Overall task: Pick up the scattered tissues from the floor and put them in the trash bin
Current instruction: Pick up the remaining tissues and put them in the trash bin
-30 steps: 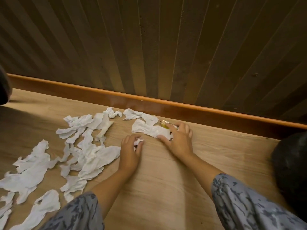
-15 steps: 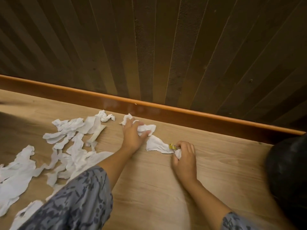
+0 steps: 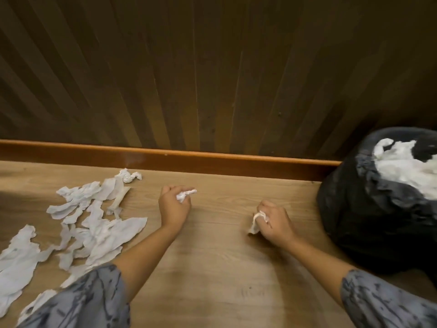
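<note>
The left hand grips a crumpled white tissue wad; the right hand clutches a limp tissue. More torn, wrinkled tissues lie on the wood-grain floor to the left. The trash bin, lined with glossy black plastic, holds tissues beside the right hand, against the baseboard

No lettering, label, brand, number or sign can be read anywhere in the head view, neither on the surfaces nor on the objects in frame.
</note>
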Available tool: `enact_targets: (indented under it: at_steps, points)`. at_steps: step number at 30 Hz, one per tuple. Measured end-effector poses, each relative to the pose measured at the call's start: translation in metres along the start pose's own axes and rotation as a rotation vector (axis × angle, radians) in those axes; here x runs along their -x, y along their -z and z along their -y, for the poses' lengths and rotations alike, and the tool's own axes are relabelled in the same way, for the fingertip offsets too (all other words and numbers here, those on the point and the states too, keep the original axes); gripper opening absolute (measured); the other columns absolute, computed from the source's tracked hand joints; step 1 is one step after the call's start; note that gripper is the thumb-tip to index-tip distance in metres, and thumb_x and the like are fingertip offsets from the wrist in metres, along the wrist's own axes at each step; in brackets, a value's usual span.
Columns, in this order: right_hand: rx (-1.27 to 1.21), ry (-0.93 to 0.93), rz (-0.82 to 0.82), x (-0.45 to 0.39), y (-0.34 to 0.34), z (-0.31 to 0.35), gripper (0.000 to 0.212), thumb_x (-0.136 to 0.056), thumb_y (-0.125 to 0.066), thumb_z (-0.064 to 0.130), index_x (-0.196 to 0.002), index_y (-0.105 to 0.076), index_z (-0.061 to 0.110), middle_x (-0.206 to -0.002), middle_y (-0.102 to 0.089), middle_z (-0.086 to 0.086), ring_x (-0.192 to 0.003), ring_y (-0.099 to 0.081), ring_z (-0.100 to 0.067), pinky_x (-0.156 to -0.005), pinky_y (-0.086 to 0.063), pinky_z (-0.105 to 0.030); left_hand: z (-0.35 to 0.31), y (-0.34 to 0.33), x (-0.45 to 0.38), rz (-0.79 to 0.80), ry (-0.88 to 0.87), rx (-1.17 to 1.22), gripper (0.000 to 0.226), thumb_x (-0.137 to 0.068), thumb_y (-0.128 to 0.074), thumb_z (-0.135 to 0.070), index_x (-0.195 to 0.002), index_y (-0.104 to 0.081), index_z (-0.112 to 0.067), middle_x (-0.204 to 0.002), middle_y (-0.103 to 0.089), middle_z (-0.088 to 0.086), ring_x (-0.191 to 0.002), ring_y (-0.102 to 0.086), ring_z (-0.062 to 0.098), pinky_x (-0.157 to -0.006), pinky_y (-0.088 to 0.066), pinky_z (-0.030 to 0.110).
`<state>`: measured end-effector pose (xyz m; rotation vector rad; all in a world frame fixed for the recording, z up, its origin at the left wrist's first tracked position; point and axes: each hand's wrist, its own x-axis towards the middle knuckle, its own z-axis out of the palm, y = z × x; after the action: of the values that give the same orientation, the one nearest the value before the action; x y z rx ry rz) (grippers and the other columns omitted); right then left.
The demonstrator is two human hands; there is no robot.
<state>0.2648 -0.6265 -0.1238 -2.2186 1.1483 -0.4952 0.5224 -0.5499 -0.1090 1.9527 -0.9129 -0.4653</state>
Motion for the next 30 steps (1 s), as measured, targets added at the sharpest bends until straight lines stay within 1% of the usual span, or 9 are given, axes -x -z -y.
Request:
enact_targets:
  at_steps: [3, 5, 7, 12, 16, 19, 23, 27, 30]
  points:
    - [-0.011, -0.083, -0.045, -0.012, 0.039, 0.026, 0.039, -0.083, -0.063, 0.052, -0.072, -0.071, 0.016, -0.072, -0.065, 0.005, -0.067, -0.059, -0.008, -0.057, -0.048, -0.03, -0.047, 0.004, 0.003, 0.07, 0.061, 0.11, 0.015, -0.082, -0.063, 0.005, -0.083, -0.072, -0.008, -0.088, -0.065, 0.002, -0.083, -0.059, 0.016, -0.055, -0.043, 0.011]
    - [-0.044, -0.122, -0.012, -0.02, 0.063, 0.05, 0.026, -0.084, -0.071, 0.038, -0.075, -0.072, 0.013, -0.071, -0.068, 0.001, -0.067, -0.064, -0.011, -0.06, -0.055, -0.032, -0.079, 0.006, 0.009, 0.131, 0.075, 0.19, 0.004, -0.08, -0.072, -0.004, -0.081, -0.068, -0.004, -0.075, -0.065, 0.004, -0.07, -0.061, 0.016, -0.047, -0.046, 0.011]
    - [-0.111, -0.117, -0.065, -0.021, 0.094, 0.073, 0.015, -0.083, -0.072, 0.02, -0.074, -0.066, 0.01, -0.07, -0.067, -0.002, -0.063, -0.066, -0.01, -0.061, -0.057, -0.034, -0.113, 0.007, 0.018, 0.181, 0.001, 0.235, 0.022, -0.075, -0.08, -0.018, -0.082, -0.065, -0.003, -0.073, -0.065, 0.007, -0.063, -0.062, 0.013, -0.049, -0.048, 0.014]
    - [-0.19, 0.055, -0.267, -0.001, 0.174, 0.116, 0.017, -0.087, -0.062, 0.009, -0.096, -0.061, 0.022, -0.093, -0.061, 0.015, -0.085, -0.06, 0.001, -0.071, -0.047, -0.007, -0.189, 0.0, 0.046, 0.21, -0.098, 0.358, 0.03, -0.077, -0.077, -0.036, -0.09, -0.063, -0.014, -0.086, -0.064, 0.004, -0.075, -0.065, 0.018, -0.053, -0.053, 0.019]
    - [-0.154, 0.137, -0.478, 0.03, 0.235, 0.123, 0.005, -0.092, -0.063, 0.022, -0.091, -0.068, 0.024, -0.086, -0.065, 0.017, -0.088, -0.06, 0.002, -0.067, -0.049, -0.007, -0.245, -0.018, 0.068, 0.285, -0.252, 0.381, 0.028, -0.081, -0.069, -0.045, -0.083, -0.064, -0.017, -0.079, -0.064, 0.002, -0.074, -0.061, 0.017, -0.06, -0.054, 0.027]
    - [-0.08, 0.127, -0.608, 0.05, 0.273, 0.111, 0.037, -0.087, -0.062, 0.051, -0.074, -0.065, 0.016, -0.067, -0.062, 0.007, -0.073, -0.061, -0.005, -0.058, -0.049, -0.016, -0.287, -0.036, 0.084, 0.332, -0.309, 0.414, 0.037, -0.084, -0.063, -0.05, -0.078, -0.064, -0.014, -0.069, -0.062, 0.0, -0.068, -0.059, 0.013, -0.059, -0.05, 0.025]
    - [-0.048, 0.024, -0.738, 0.075, 0.304, 0.071, 0.066, -0.091, -0.041, 0.066, -0.056, -0.048, 0.01, -0.052, -0.048, -0.002, -0.054, -0.048, -0.017, -0.05, -0.035, -0.029, -0.335, -0.072, 0.097, 0.455, -0.211, 0.578, 0.029, -0.094, -0.049, -0.031, -0.078, -0.058, -0.009, -0.071, -0.053, 0.004, -0.067, -0.051, 0.019, -0.051, -0.039, 0.029]
    - [-0.038, -0.056, -0.852, 0.094, 0.314, 0.026, 0.053, -0.103, -0.042, 0.031, -0.057, -0.045, 0.004, -0.053, -0.043, -0.006, -0.053, -0.042, -0.017, -0.052, -0.03, -0.037, -0.369, -0.122, 0.113, 0.61, -0.109, 0.609, 0.012, -0.089, -0.043, -0.013, -0.082, -0.052, -0.009, -0.087, -0.05, 0.008, -0.082, -0.046, 0.023, -0.062, -0.04, 0.031]
    - [0.03, -0.19, -0.843, 0.098, 0.309, -0.01, 0.038, -0.1, -0.047, 0.028, -0.067, -0.055, 0.012, -0.069, -0.052, 0.002, -0.072, -0.049, -0.011, -0.066, -0.037, -0.033, -0.381, -0.153, 0.129, 0.75, -0.217, 0.318, 0.022, -0.09, -0.044, -0.007, -0.111, -0.051, -0.01, -0.101, -0.053, 0.006, -0.077, -0.049, 0.012, -0.062, -0.045, 0.022]
